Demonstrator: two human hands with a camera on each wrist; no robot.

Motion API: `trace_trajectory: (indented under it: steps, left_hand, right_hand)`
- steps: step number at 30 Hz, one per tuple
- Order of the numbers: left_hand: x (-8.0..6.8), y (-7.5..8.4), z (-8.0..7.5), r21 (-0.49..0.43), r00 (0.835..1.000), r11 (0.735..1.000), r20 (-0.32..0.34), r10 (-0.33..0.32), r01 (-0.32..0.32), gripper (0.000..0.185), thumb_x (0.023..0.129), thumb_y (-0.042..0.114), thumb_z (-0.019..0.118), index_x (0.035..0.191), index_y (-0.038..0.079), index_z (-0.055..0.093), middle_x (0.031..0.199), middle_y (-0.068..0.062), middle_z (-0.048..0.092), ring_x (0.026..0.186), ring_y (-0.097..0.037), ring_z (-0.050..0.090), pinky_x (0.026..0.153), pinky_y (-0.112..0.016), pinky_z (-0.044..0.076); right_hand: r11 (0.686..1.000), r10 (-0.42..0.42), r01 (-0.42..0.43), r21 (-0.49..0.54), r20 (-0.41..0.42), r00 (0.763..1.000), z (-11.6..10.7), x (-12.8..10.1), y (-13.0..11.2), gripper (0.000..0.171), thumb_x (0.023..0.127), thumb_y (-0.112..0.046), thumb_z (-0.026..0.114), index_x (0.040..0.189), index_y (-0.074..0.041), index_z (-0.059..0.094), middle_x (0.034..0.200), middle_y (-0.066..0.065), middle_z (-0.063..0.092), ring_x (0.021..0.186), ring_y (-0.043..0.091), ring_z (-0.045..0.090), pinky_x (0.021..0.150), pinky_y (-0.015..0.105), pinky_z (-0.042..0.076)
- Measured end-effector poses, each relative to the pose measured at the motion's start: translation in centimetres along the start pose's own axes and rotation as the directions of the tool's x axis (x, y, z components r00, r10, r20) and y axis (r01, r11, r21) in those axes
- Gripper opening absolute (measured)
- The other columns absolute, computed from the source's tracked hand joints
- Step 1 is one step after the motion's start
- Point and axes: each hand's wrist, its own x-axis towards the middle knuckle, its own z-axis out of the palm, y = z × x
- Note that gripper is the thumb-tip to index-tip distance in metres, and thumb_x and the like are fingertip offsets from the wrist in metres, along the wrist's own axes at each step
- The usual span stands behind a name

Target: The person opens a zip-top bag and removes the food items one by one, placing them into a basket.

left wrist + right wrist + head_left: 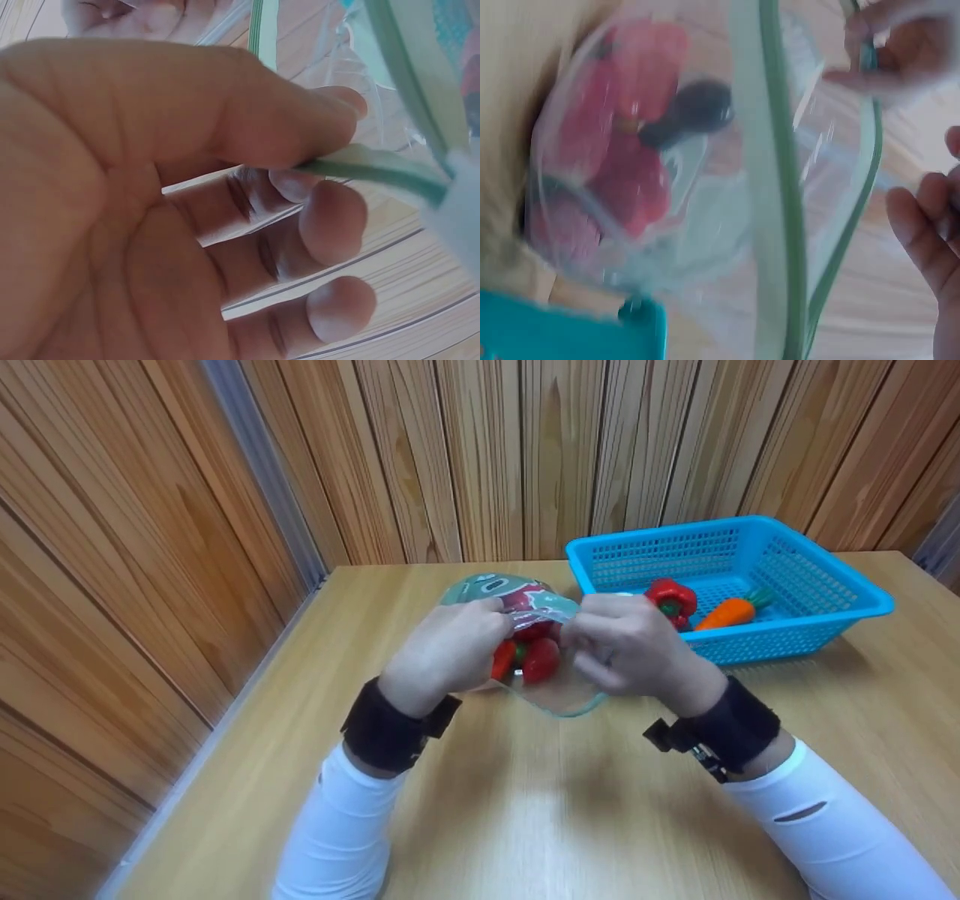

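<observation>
I am watching my left hand (448,649) pinching the green-edged rim of the clear bag (525,637), thumb and fingers (330,127) closing on the seal strip. The bag is sitting near the far edge of the table (525,810), about midway along it, with red peppers (536,656) inside. My right hand (626,649) is gripping the opposite side of the rim, fingers curled. Just right of it, the blue basket (810,577) is standing at the table's far right corner, holding a red pepper (671,598) and a carrot (727,613).
</observation>
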Motion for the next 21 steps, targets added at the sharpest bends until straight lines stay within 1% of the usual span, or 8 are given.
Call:
trace_trajectory:
  steps: [4,7,9,11,14,16,17,21]
  left_hand:
    - [0.0,0.0,0.0,0.006,1.0,1.0,-0.001,0.0,0.0,0.036,0.083,0.018,0.081,0.114,0.005,0.07,0.108,-0.011,0.066,0.095,-0.024,0.06,0.087,-0.036,0.058]
    - [0.0,0.0,0.1,0.012,1.0,1.0,-0.007,0.011,-0.011,0.031,0.084,0.017,0.079,0.112,0.005,0.071,0.105,-0.011,0.066,0.093,-0.024,0.06,0.085,-0.037,0.058]
    - [-0.1,0.1,0.1,0.013,1.0,1.0,-0.007,0.015,-0.015,0.032,0.085,0.018,0.079,0.112,0.005,0.071,0.105,-0.011,0.066,0.093,-0.024,0.061,0.085,-0.038,0.058]
    - [-0.1,0.2,0.0,0.009,1.0,1.0,-0.004,0.017,-0.017,0.034,0.085,0.02,0.08,0.113,0.005,0.071,0.106,-0.011,0.066,0.093,-0.025,0.061,0.087,-0.038,0.058]
    - [-0.1,0.4,-0.1,0.021,1.0,0.999,0.004,0.025,-0.025,0.037,0.084,0.024,0.081,0.115,0.006,0.071,0.107,-0.01,0.066,0.092,-0.025,0.062,0.087,-0.038,0.058]
    - [-0.1,0.6,-0.2,0.021,0.999,0.999,0.011,0.041,-0.041,0.038,0.083,0.024,0.082,0.116,0.007,0.072,0.106,-0.01,0.066,0.091,-0.024,0.062,0.086,-0.037,0.059]
    - [0.0,0.6,-0.3,0.018,0.999,0.999,0.015,0.05,-0.05,0.039,0.082,0.024,0.083,0.116,0.008,0.072,0.106,-0.009,0.066,0.091,-0.023,0.062,0.085,-0.036,0.059]
    - [0.2,0.8,-0.4,-0.01,0.997,0.998,0.031,0.065,-0.065,0.043,0.079,0.025,0.086,0.116,0.009,0.072,0.104,-0.008,0.066,0.09,-0.022,0.06,0.083,-0.033,0.059]
  right_hand:
    - [1.0,0.0,-0.003,0.023,0.13,0.991,1.4,-0.1,-0.7,0.017,0.073,-0.004,0.07,0.089,-0.007,0.071,0.077,0.003,0.069,0.065,0.015,0.059,0.06,0.027,0.054]
    - [0.995,0.096,-0.095,-0.019,0.27,0.958,3.0,-0.6,-0.8,0.019,0.076,-0.01,0.078,0.093,-0.008,0.072,0.082,0.002,0.072,0.07,0.015,0.063,0.068,0.027,0.057]
    - [0.981,0.196,-0.179,-0.08,0.367,0.909,4.2,-1.1,-0.6,0.028,0.078,-0.016,0.082,0.102,-0.007,0.071,0.092,0.004,0.073,0.079,0.017,0.065,0.074,0.028,0.058]
    - [0.957,0.29,-0.245,-0.158,0.45,0.844,5.1,-1.8,-0.4,0.045,0.08,-0.022,0.084,0.119,-0.006,0.067,0.112,0.007,0.07,0.099,0.021,0.065,0.084,0.033,0.059]
    - [0.92,0.391,-0.297,-0.256,0.546,0.741,6.0,-2.6,0.0,0.07,0.082,-0.026,0.082,0.144,-0.011,0.051,0.144,0.011,0.052,0.129,0.028,0.05,0.093,0.042,0.056]
    - [0.906,0.421,-0.293,-0.304,0.599,0.681,6.2,-3.1,0.2,0.079,0.083,-0.026,0.082,0.15,-0.014,0.042,0.154,0.012,0.041,0.139,0.03,0.039,0.096,0.046,0.055]
    - [0.902,0.431,-0.286,-0.324,0.62,0.655,6.3,-3.3,0.3,0.081,0.083,-0.027,0.081,0.152,-0.015,0.04,0.156,0.011,0.038,0.141,0.031,0.036,0.096,0.046,0.054]
    - [0.887,0.459,-0.267,-0.376,0.66,0.595,6.4,-3.6,0.6,0.079,0.083,-0.029,0.081,0.149,-0.015,0.042,0.148,0.014,0.042,0.133,0.032,0.04,0.092,0.043,0.057]
